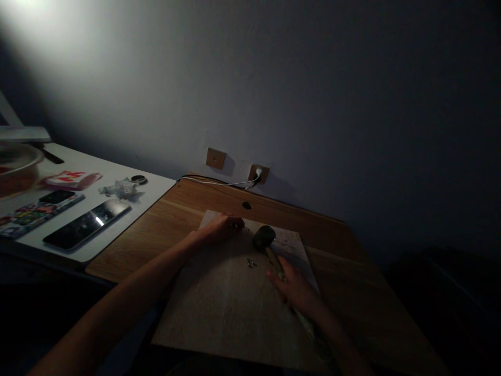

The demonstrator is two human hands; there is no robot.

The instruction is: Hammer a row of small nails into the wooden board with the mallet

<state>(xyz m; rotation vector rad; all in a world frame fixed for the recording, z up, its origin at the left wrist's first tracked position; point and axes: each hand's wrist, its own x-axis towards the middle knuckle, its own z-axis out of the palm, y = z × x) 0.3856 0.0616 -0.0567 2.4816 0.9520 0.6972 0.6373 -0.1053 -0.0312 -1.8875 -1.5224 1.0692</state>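
Note:
My right hand (295, 284) is wrapped round the light handle of a mallet (265, 237). The mallet's dark, rounded head hangs over, or rests on, a thin wooden board (219, 308); I cannot tell which. At the far part of the board, left of the mallet head, my left hand (225, 227) has its fingers pinched together. Whatever they hold, if anything, is too dark and small to make out. Several small metal pieces, like screws or nails (251, 262), lie on the board between the two hands.
Beneath the board stands a wooden table (172, 214) against the wall. White cables run to a wall socket (259, 173). The white table (90, 156) at left bears a phone (88, 224), crumpled plastic (123, 189), a red-and-white packet (72, 180) and a clear bowl (19, 169).

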